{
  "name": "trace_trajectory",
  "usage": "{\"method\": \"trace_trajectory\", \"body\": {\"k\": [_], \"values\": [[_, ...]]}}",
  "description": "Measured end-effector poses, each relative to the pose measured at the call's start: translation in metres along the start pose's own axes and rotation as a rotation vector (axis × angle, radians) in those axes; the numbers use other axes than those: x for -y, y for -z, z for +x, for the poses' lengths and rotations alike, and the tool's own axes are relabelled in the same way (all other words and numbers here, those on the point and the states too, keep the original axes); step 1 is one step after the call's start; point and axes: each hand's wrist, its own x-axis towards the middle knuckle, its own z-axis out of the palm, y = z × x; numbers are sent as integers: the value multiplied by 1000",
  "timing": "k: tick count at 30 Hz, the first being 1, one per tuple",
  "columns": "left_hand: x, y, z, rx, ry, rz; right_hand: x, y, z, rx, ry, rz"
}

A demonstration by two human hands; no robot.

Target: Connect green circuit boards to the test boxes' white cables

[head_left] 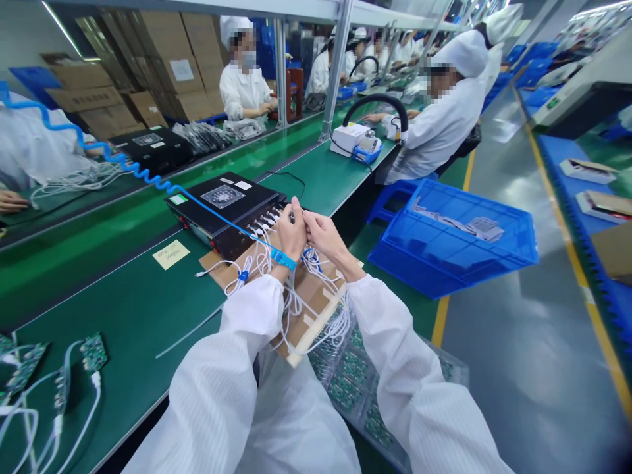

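My left hand (292,232) and my right hand (323,236) meet near the front right corner of a black box (232,203) with a fan grille. Both hands have their fingers closed around something small and dark, mostly hidden between them. A blue strap (283,259) circles my left wrist, joined to a coiled blue cord (118,158). White cables (259,263) run from plugs along the box's front edge. They lie in loops over a brown cardboard sheet (301,322) below my hands, some tied with blue ties.
Green circuit boards with cables (93,352) lie at the lower left. A tray of boards (345,388) is under my right forearm. A blue crate (459,243) stands at the right. People in white sit along the line.
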Motion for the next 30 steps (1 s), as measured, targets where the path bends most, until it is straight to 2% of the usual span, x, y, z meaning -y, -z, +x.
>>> {"method": "trace_trajectory", "body": {"k": [4, 6, 8, 10, 14, 17, 20, 24, 27, 30], "values": [[9, -3, 4, 12, -17, -1, -1, 1, -4, -6, 50, 18], [13, 0, 11, -36, 63, -30, 0, 4, -9, 28, 112, -17], [16, 5, 21, -102, 201, -105, 0, 7, -17, 82, 180, -93], [19, 10, 31, -122, 316, -206, -2, 7, -25, 70, 207, -245], [21, 10, 38, -102, 425, -322, -8, -2, -36, -96, 219, -745], [20, 4, 36, -92, 512, -314, -9, -13, -38, -86, 231, -1060], [18, -1, 36, -100, 514, -342, -6, -18, -37, -34, 160, -1255], [13, -5, 43, -153, 530, -389, -7, -20, -35, 39, 166, -1292], [11, -9, 52, -172, 550, -408, -12, -21, -33, -44, 211, -1234], [12, -15, 61, -173, 538, -403, -13, -23, -31, -106, 143, -1215]]}}
